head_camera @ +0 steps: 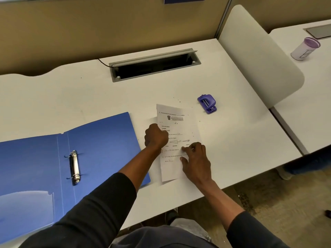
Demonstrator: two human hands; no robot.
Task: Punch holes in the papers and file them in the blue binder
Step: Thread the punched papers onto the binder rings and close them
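Observation:
A printed worksheet paper [179, 122] lies on the white desk, folded lengthwise into a narrow strip. My left hand [155, 136] is closed in a fist and presses on the paper's left edge. My right hand [196, 161] rests flat on the lower right part of the paper, fingers spread. The blue binder [100, 140] lies open to the left, with its two metal rings [74, 167] on the spine. A small purple hole punch [207, 103] sits on the desk beyond the paper, to the right, untouched.
A grey cable hatch [154, 64] stands open at the back of the white desk [241, 140]. A white divider panel [256, 56] stands at the right. On the neighbouring desk is a purple-lidded cup [305, 49]. A tan partition wall runs behind.

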